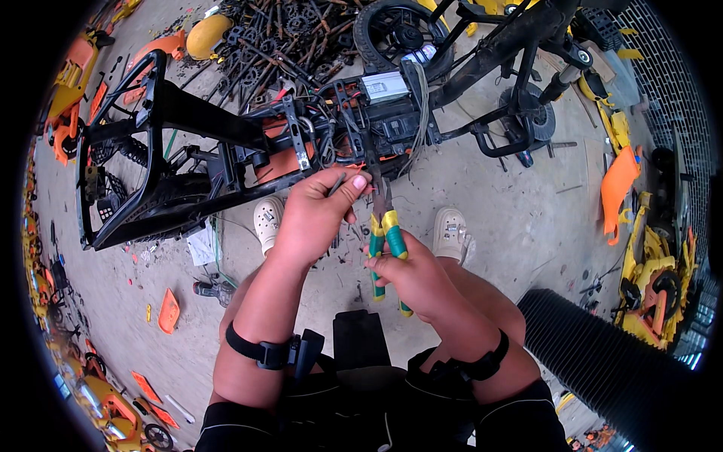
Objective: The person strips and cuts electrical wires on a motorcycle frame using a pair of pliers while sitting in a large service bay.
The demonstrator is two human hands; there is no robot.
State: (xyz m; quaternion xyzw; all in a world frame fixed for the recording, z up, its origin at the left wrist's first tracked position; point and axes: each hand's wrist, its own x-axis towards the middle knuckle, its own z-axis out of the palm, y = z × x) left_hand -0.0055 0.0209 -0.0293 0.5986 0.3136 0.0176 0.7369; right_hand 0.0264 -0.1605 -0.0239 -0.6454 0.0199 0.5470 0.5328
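My left hand (320, 215) is closed, thumb and forefinger pinching a thin wire (357, 169) with red showing, at the frame's near edge. Just to the right, my right hand (414, 279) grips pliers (389, 232) with green and yellow handles. Their metal jaws point up beside my left fingertips; whether they touch the wire I cannot tell. Beyond both hands lies a black vehicle frame (188, 113) holding a silver box (384, 86), a black component (392, 129) and loose cables (417, 135).
A pile of dark metal parts (267, 41), a wheel (399, 34) and a yellow helmet (207, 38) lie behind the frame. Orange and yellow panels (621, 188) line both sides. A ribbed black object (580, 346) is at lower right; an orange piece (169, 310) lies left.
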